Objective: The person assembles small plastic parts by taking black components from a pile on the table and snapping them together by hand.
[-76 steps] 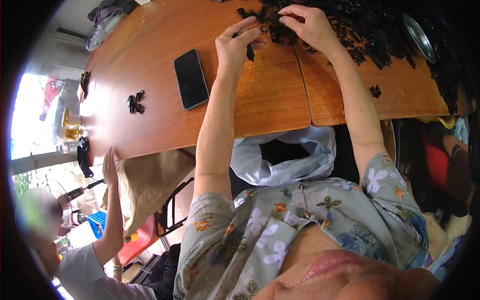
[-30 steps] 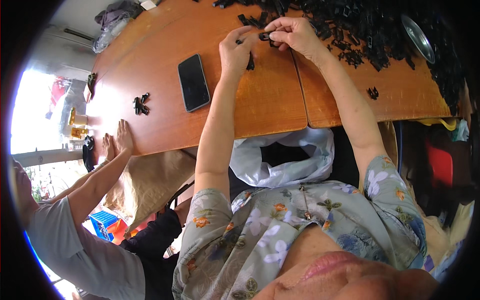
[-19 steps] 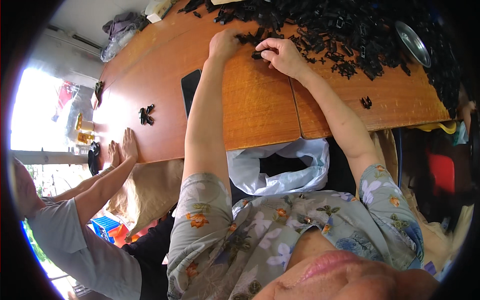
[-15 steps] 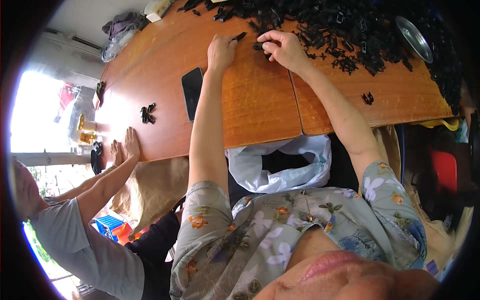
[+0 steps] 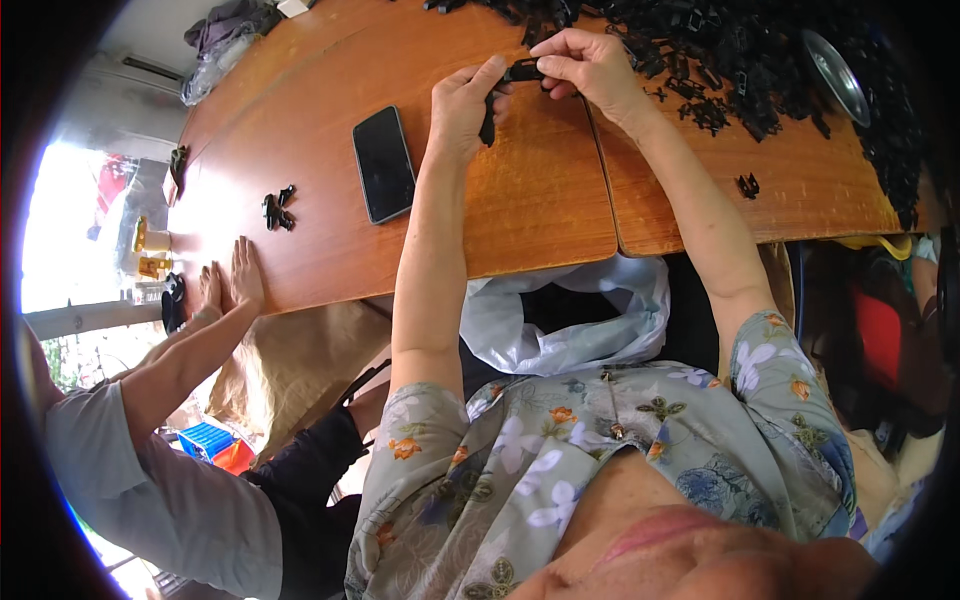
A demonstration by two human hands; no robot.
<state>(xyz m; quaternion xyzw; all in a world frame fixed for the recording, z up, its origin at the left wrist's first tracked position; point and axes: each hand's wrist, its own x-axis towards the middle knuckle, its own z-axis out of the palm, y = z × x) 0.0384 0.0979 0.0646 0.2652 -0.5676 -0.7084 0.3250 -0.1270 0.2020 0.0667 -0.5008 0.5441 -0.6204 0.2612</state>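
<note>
My left hand [image 5: 465, 105] is closed around a dark, slim piece [image 5: 488, 122], whose end sticks out below the fingers. It looks like a small handle, but its kind cannot be told. Between the two hands is a small black plastic part [image 5: 524, 70] with an open, frame-like shape. My right hand [image 5: 598, 78] pinches that part's right end between thumb and fingers, while the left thumb meets its left end. Just beyond the right hand lies a large heap of similar black plastic parts [image 5: 720, 60]; the hand hides some of it.
A phone [image 5: 384, 165] lies left of my left forearm. Several black parts [image 5: 279, 207] sit farther left, near a co-worker's hands [image 5: 243, 278]. A metal dish [image 5: 836, 78] rests on the heap. One loose part [image 5: 748, 186] lies near the right table edge. A whitish bag [image 5: 570, 320] hangs below.
My hands have come together; before, they were apart near the heap. The left hand has moved right and turned, and the black part now spans between both hands. The view has shifted slightly.
</note>
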